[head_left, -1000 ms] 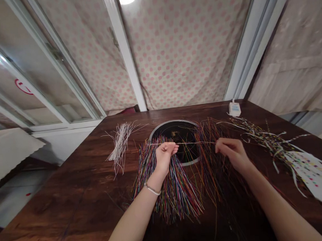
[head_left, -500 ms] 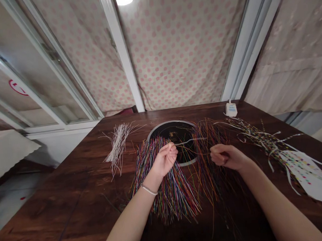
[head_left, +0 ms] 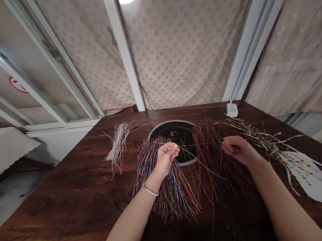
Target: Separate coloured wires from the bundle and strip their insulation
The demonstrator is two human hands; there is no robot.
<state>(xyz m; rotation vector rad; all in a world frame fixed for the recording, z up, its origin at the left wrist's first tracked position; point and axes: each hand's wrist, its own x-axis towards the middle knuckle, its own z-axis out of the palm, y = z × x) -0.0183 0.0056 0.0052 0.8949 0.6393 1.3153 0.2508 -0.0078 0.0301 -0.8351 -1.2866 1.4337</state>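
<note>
Above a dense bundle of multicoloured wires (head_left: 180,193), my left hand (head_left: 167,155) is closed in a pinch on a thin pale wire (head_left: 190,153), whose free end slants down to the right. A fine reddish wire (head_left: 200,143) runs nearly level from that pinch to my right hand (head_left: 239,149), whose fingers are closed on its other end. Below and between the hands lies a second, looser bundle of orange and dark wires (head_left: 206,135). Behind both bundles shows a round black disc with a grey rim (head_left: 161,125).
White wires (head_left: 119,142) lie in a loose pile at left on the dark wooden table (head_left: 79,186). On the right are beaded strands with white ribbons (head_left: 258,137) and a white sheet with coloured dots (head_left: 319,182). A small white box (head_left: 232,109) stands at the back edge.
My right hand has moved right and slightly up, away from the left, drawing the fine wire out longer. The pale wire at my left hand has swung from level to slanting downward.
</note>
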